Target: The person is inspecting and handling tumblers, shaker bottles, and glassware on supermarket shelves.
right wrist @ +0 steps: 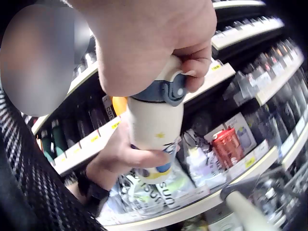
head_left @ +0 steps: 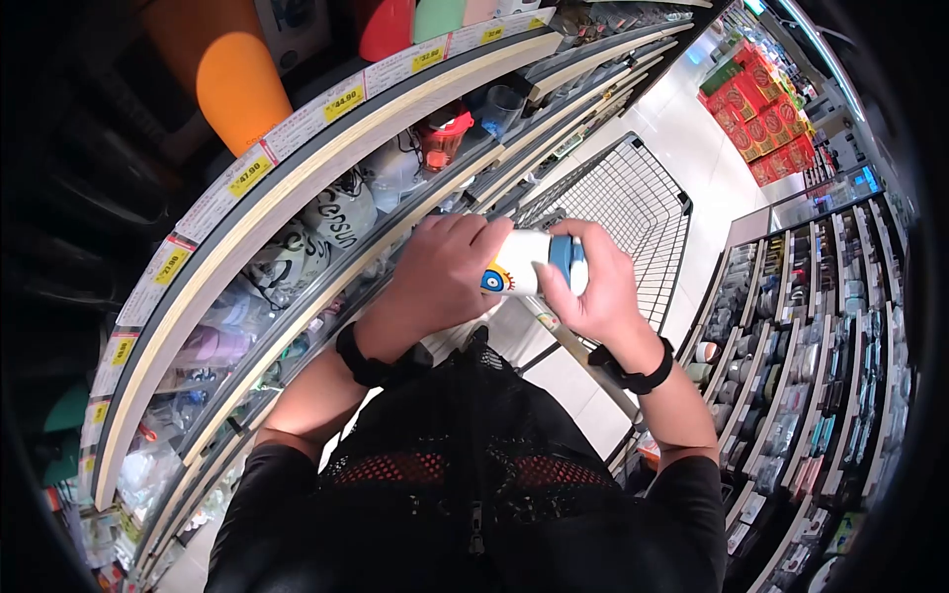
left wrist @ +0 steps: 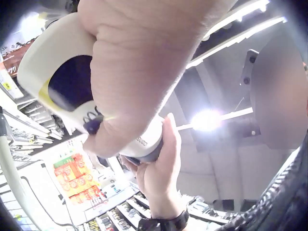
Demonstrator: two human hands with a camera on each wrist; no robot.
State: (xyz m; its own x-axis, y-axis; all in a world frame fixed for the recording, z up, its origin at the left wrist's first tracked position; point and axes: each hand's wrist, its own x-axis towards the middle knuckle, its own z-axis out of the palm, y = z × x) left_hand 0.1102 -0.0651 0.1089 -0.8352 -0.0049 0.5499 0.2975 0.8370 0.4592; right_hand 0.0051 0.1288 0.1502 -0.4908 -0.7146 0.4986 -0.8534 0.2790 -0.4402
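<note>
A white water bottle (head_left: pixel 522 259) with a cartoon eye print lies sideways between both hands in the head view. My left hand (head_left: pixel 442 269) grips its body near the base. At the other end, my right hand (head_left: pixel 605 289) holds the blue-grey lid (head_left: pixel 563 259), thumb on the near side. In the right wrist view the lid's latch (right wrist: pixel 177 91) shows beside curled fingertips, and a small yellow star marks the bottle's side. The left wrist view has the bottle's base (left wrist: pixel 38 62) close to the camera, with dark blue and yellow print partly covered by the hand.
A shopping cart (head_left: pixel 633 212) stands just beyond the hands. On the left run shelves with price tags (head_left: pixel 346 102), bagged bottles (head_left: pixel 297 247) and a red cup (head_left: pixel 445 138). More stocked shelves (head_left: pixel 811 376) line the right; red boxes (head_left: pixel 761 119) are stacked farther off.
</note>
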